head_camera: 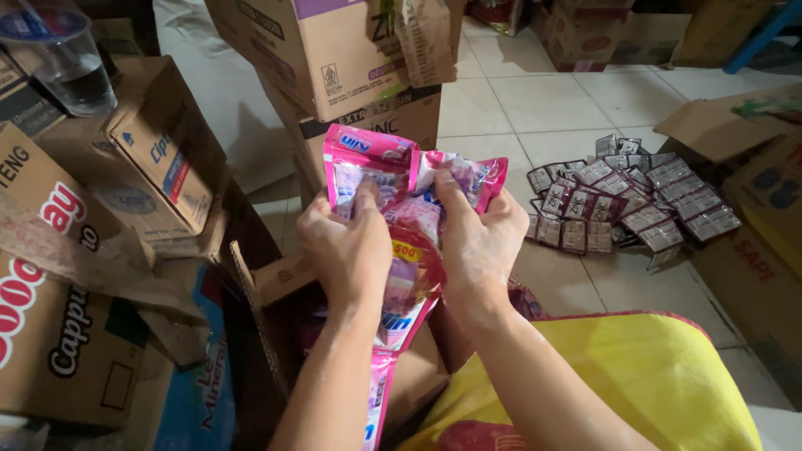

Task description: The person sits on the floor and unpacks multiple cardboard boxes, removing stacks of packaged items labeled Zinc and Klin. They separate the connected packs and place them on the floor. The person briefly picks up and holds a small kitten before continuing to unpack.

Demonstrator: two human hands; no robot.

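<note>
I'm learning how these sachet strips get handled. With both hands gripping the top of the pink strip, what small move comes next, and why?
Probably pull the two top sachets apart. The left hand and right hand each pinch one side of the pink sachet strip, thumbs beside the seam between them, while its tail hangs into the open box.

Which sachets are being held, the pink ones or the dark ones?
The pink sachet strip, gripped by the left hand and right hand. The dark sachets lie untouched on the tiled floor.
</note>
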